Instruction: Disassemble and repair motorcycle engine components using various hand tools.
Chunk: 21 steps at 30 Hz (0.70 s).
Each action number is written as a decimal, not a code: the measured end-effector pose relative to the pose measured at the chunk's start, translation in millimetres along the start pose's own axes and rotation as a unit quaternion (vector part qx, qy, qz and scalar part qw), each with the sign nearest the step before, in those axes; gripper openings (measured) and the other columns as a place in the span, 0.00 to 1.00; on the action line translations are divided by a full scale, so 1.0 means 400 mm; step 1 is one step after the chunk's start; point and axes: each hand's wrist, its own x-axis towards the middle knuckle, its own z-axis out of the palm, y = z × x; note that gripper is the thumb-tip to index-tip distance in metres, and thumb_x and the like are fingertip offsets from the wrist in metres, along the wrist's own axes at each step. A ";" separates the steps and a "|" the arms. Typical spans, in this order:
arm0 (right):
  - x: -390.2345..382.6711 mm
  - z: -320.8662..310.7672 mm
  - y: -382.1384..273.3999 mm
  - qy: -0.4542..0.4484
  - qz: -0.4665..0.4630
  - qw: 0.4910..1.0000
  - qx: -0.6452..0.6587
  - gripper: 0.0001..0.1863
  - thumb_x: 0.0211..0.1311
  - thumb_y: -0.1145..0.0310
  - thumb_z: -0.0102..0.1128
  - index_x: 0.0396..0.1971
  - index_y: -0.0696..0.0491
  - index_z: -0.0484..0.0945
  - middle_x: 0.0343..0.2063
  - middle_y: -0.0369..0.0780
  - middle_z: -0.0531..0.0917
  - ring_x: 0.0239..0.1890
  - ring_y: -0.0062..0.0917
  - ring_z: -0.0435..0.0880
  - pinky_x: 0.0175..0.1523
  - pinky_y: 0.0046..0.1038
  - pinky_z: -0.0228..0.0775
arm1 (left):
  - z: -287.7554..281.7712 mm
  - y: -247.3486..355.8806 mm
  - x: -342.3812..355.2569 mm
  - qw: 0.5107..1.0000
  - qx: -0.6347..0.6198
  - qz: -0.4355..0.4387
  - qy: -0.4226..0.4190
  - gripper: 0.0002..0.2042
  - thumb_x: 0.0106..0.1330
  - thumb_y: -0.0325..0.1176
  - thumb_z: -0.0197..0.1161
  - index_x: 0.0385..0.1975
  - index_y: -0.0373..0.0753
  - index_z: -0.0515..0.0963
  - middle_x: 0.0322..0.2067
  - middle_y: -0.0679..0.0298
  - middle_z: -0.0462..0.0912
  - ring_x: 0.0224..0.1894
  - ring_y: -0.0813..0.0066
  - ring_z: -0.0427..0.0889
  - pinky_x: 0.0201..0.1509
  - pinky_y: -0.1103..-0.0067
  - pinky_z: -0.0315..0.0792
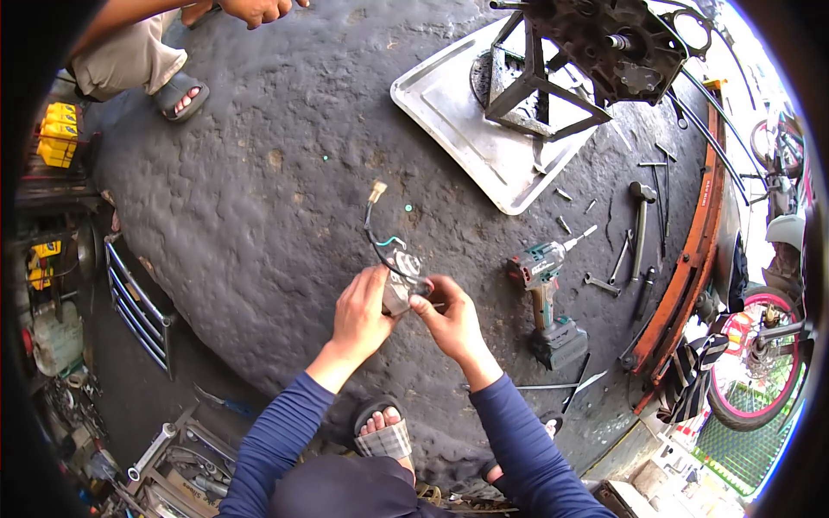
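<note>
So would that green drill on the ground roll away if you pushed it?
Probably not. The cordless drill lies on its side, and its handle and blocky battery should stop any rolling. It would likely just scrape over the rough floor. The battery suggests it is fairly heavy for its size.

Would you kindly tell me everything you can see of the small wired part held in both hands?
The wired part is small, pale grey, plastic-looking and partly hidden by fingers. The left hand grips its left side and the right hand pinches its right edge, holding it above the dark floor. Thin black, blue and light wires curve up from it to a small beige connector that hangs free. Finer details are too small to tell.
</note>
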 end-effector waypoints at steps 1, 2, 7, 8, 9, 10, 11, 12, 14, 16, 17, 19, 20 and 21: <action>-0.006 0.014 0.006 0.044 -0.033 0.998 0.002 0.32 0.66 0.63 0.76 0.63 0.61 0.72 0.51 0.46 0.83 0.50 0.26 0.85 0.49 0.29 0.81 | 0.009 0.013 -0.001 0.997 -0.059 -0.051 0.008 0.35 0.53 0.22 0.73 0.64 0.31 0.69 0.50 0.49 0.80 0.52 0.45 0.83 0.55 0.59 0.78; -0.016 0.030 0.010 0.050 0.030 0.998 0.036 0.44 0.63 0.61 0.77 0.72 0.59 0.61 0.62 0.50 0.75 0.61 0.32 0.79 0.57 0.34 0.79 | 0.014 0.029 -0.005 0.991 -0.091 -0.098 0.012 0.36 0.58 0.22 0.71 0.69 0.29 0.65 0.52 0.45 0.79 0.54 0.40 0.82 0.60 0.57 0.75; -0.049 0.042 -0.010 0.066 0.004 0.960 0.272 0.35 0.70 0.67 0.67 0.72 0.59 0.63 0.61 0.43 0.79 0.64 0.31 0.78 0.68 0.35 0.71 | -0.044 0.083 -0.021 0.960 -0.255 -0.067 -0.098 0.35 0.65 0.23 0.65 0.73 0.25 0.62 0.65 0.42 0.75 0.64 0.52 0.81 0.67 0.65 0.76; -0.049 0.014 -0.024 0.044 0.030 0.940 0.337 0.32 0.72 0.65 0.64 0.70 0.60 0.66 0.60 0.43 0.80 0.62 0.31 0.79 0.67 0.35 0.72 | -0.063 0.077 -0.015 0.938 -0.321 -0.087 -0.100 0.29 0.67 0.23 0.63 0.69 0.25 0.68 0.62 0.45 0.79 0.62 0.57 0.83 0.66 0.66 0.77; -0.048 -0.020 -0.040 0.031 0.051 0.912 0.406 0.29 0.73 0.63 0.62 0.68 0.61 0.68 0.59 0.43 0.81 0.61 0.31 0.81 0.66 0.35 0.73 | -0.079 0.073 -0.011 0.909 -0.392 -0.090 -0.105 0.23 0.70 0.23 0.62 0.65 0.25 0.73 0.59 0.47 0.82 0.59 0.61 0.84 0.65 0.67 0.78; -0.051 -0.057 -0.056 0.019 0.090 0.913 0.398 0.27 0.74 0.58 0.60 0.63 0.61 0.72 0.51 0.44 0.85 0.52 0.33 0.87 0.58 0.37 0.80 | -0.083 0.067 0.001 0.890 -0.444 -0.086 -0.058 0.13 0.74 0.24 0.60 0.55 0.26 0.80 0.52 0.53 0.87 0.53 0.68 0.87 0.62 0.70 0.80; -0.056 -0.096 -0.073 -0.021 0.140 0.902 0.407 0.30 0.74 0.50 0.60 0.60 0.61 0.74 0.43 0.48 0.87 0.42 0.36 0.90 0.49 0.40 0.85 | -0.090 0.059 0.011 0.885 -0.417 -0.202 -0.056 0.12 0.74 0.24 0.62 0.53 0.29 0.81 0.47 0.57 0.89 0.49 0.72 0.89 0.55 0.75 0.82; -0.056 -0.125 -0.089 -0.049 0.138 0.895 0.422 0.31 0.73 0.47 0.60 0.59 0.61 0.74 0.41 0.49 0.87 0.39 0.37 0.90 0.45 0.40 0.85 | -0.069 0.059 0.031 0.856 -0.449 -0.231 -0.116 0.12 0.74 0.25 0.63 0.54 0.30 0.81 0.47 0.58 0.89 0.49 0.73 0.88 0.54 0.75 0.82; -0.059 -0.159 -0.117 -0.073 0.154 0.885 0.434 0.35 0.72 0.40 0.59 0.58 0.60 0.74 0.39 0.51 0.86 0.35 0.40 0.90 0.38 0.39 0.85 | -0.028 0.065 0.068 0.827 -0.506 -0.223 -0.102 0.13 0.75 0.27 0.64 0.55 0.31 0.80 0.48 0.60 0.88 0.49 0.74 0.87 0.53 0.76 0.81; -0.059 -0.175 -0.142 -0.065 0.157 0.875 0.453 0.35 0.71 0.40 0.59 0.58 0.59 0.74 0.38 0.51 0.86 0.34 0.39 0.89 0.36 0.38 0.84 | 0.008 0.080 0.099 0.747 -0.636 -0.188 -0.043 0.13 0.76 0.29 0.64 0.56 0.33 0.79 0.50 0.63 0.87 0.50 0.77 0.86 0.55 0.77 0.80; -0.061 -0.179 -0.153 -0.079 0.157 0.863 0.474 0.35 0.71 0.40 0.60 0.58 0.59 0.73 0.38 0.51 0.86 0.34 0.39 0.89 0.35 0.38 0.84 | 0.016 0.085 0.112 0.774 -0.611 -0.163 -0.025 0.13 0.76 0.29 0.64 0.56 0.33 0.79 0.49 0.63 0.87 0.50 0.77 0.86 0.55 0.76 0.81; -0.067 -0.190 -0.171 -0.035 0.169 0.866 0.470 0.35 0.71 0.40 0.60 0.59 0.57 0.73 0.37 0.50 0.86 0.33 0.38 0.88 0.34 0.36 0.83 | -0.004 0.083 0.132 0.814 -0.573 -0.084 -0.050 0.12 0.76 0.29 0.64 0.55 0.32 0.79 0.49 0.63 0.87 0.49 0.76 0.86 0.55 0.76 0.81; -0.070 -0.194 -0.179 -0.020 0.174 0.864 0.472 0.34 0.71 0.40 0.60 0.59 0.57 0.73 0.37 0.50 0.86 0.32 0.38 0.88 0.34 0.36 0.82 | -0.014 0.088 0.134 0.831 -0.552 -0.054 -0.039 0.12 0.76 0.27 0.64 0.55 0.32 0.79 0.48 0.62 0.87 0.48 0.76 0.86 0.55 0.76 0.81; -0.073 -0.200 -0.185 0.009 0.187 0.862 0.471 0.34 0.70 0.40 0.61 0.59 0.56 0.73 0.36 0.49 0.85 0.32 0.37 0.88 0.33 0.35 0.82 | -0.029 0.089 0.138 0.836 -0.537 -0.078 -0.080 0.12 0.76 0.27 0.64 0.55 0.32 0.79 0.47 0.62 0.87 0.47 0.77 0.87 0.55 0.76 0.81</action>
